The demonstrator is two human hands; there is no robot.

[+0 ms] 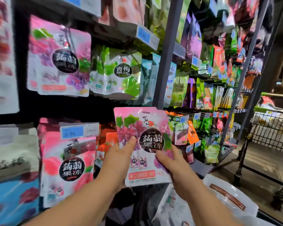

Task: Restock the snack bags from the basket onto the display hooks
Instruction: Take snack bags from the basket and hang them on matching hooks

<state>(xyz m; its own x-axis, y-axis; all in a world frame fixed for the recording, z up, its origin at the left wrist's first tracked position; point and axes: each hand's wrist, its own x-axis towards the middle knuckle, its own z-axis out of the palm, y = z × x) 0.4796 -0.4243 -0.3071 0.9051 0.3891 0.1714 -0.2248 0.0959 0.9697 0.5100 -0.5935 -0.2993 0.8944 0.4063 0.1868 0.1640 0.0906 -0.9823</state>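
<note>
My left hand (121,154) and right hand (168,160) grip the glossy pink-and-purple grape jelly pouch (144,128) between them. I reckon its slick film could slip while lifting toward the matching hung pouch (59,56) up-left.

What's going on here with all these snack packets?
A person is stocking a shop display. Their left hand and right hand together hold a pink grape bag by its lower half, thumbs on the front, in front of the racks. It is not on a hook yet. A matching bag hangs on the upper left, beside green bags. A wire cart stands to the right.
</note>
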